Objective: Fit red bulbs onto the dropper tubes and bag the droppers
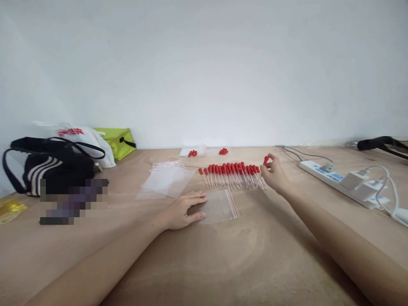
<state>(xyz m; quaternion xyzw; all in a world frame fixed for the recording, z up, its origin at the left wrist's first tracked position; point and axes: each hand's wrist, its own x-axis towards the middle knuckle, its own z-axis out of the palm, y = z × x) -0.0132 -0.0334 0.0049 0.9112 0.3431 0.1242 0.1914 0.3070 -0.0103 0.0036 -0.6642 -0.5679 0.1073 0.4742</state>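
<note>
My left hand (188, 210) lies flat, fingers apart, on the left part of a clear zip-lock bag (219, 208) with a red line along its right end. Just beyond the bag, a row of glass droppers (228, 170) with red rubber bulbs lies side by side. At the row's right end my right hand (273, 172) pinches a dropper by its red bulb (265, 160); the glass tube seems to point down, partly hidden by the fingers. Several more clear zip-lock bags (165, 180) are spread to the left of the row.
At the back lie two bags with red bulbs (192, 153) on them or in them. On the right is a white power strip (338, 180) with chargers and cables. A black bag (60, 165), a white plastic bag (95, 144) and a green bag (119, 142) stand left.
</note>
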